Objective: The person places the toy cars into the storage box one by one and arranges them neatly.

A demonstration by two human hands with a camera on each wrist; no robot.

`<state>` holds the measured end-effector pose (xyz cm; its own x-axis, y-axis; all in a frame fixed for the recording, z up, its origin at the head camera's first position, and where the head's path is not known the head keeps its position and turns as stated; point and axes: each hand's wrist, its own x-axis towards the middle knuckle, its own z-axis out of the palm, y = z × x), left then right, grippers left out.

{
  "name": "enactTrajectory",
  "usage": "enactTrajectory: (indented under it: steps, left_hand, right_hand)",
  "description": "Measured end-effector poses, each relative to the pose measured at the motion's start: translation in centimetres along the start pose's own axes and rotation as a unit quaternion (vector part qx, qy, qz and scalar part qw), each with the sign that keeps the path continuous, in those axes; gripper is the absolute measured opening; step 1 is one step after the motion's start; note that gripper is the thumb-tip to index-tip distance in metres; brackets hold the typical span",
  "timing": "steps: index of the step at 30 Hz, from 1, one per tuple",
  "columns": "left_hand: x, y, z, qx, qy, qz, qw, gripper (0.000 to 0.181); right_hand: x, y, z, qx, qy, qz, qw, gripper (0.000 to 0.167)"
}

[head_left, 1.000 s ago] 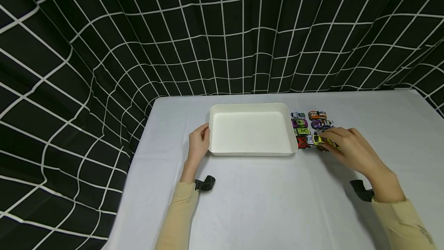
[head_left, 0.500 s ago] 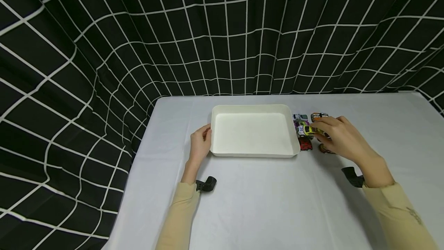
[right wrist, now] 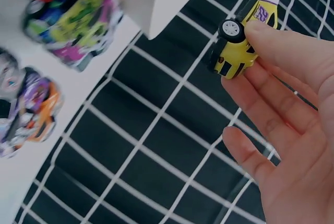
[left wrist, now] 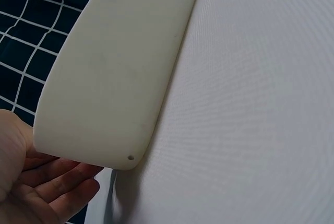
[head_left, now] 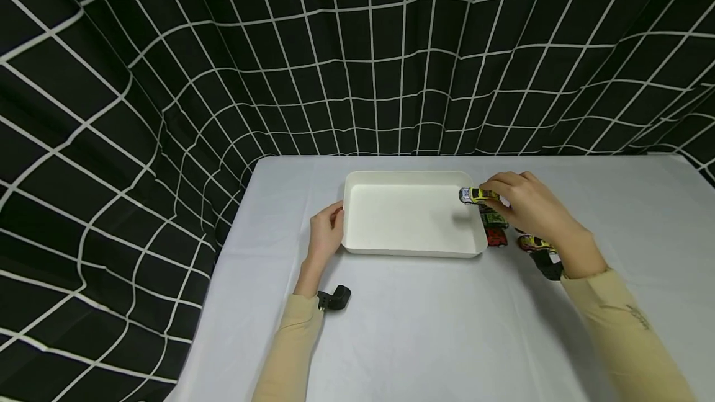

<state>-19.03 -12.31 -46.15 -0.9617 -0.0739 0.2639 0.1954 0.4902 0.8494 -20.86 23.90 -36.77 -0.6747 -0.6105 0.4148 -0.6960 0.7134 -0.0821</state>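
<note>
My right hand (head_left: 522, 203) pinches a yellow toy car (head_left: 473, 195) between thumb and fingers, above the right rim of a white tray (head_left: 402, 219). In the right wrist view the car (right wrist: 235, 51) shows black-and-white wheels and purple numbers on its side. The thumb lies across it, and the other fingers are on its far side. My left hand (head_left: 326, 231) is at the tray's left end. In the left wrist view its relaxed fingers (left wrist: 73, 185) touch the outside of the tray's end wall (left wrist: 104, 88); its thumb is hidden there.
Toy cars stand just right of the tray, partly hidden by my right hand: a red car (head_left: 496, 237), a green car (head_left: 494, 220) and a yellow-red car (head_left: 533, 243). A white cloth covers the table (head_left: 413, 321). A black gridded curtain (head_left: 391, 67) hangs behind.
My right hand has lifted the yellow toy car and carried it left and up, from the group of cars to over the tray's right rim. My left hand stays at the tray.
</note>
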Motion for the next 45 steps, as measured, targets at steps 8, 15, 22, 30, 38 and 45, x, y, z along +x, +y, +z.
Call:
enactTrajectory:
  steps: [8, 15, 22, 30, 38, 45]
  left_hand:
    - [0.1, 0.0, 0.1, 0.001, -0.007, 0.005, 1.0, 0.027]
    - [0.2, 0.1, 0.1, 0.001, -0.011, 0.011, 0.9999, 0.027]
    - [0.0, 0.1, 0.0, -0.006, -0.013, 0.003, 0.9999, 0.027]
    - [-0.1, 0.2, 0.0, -0.005, -0.022, -0.003, 0.9997, 0.029]
    - [-0.1, 0.3, 0.0, 0.008, -0.021, -0.006, 0.9997, 0.029]
    - [-0.1, 0.2, -0.1, 0.008, -0.019, -0.007, 0.9998, 0.029]
  right_hand:
    - [2.4, -0.7, 0.9, 0.017, -0.001, -0.036, 0.9992, 0.025]
    - [4.4, -1.3, 2.1, 0.028, -0.03, -0.03, 0.9987, 0.023]
    - [6.5, -1.8, 3.2, 0.049, -0.062, -0.028, 0.9965, 0.021]
    - [8.9, -2.1, 5.0, 0.095, -0.08, -0.039, 0.9915, 0.019]
    - [10.6, -2.5, 6.7, 0.138, -0.085, -0.063, 0.9847, 0.014]
    - [11.7, -2.7, 8.3, 0.164, -0.093, -0.073, 0.9794, 0.014]
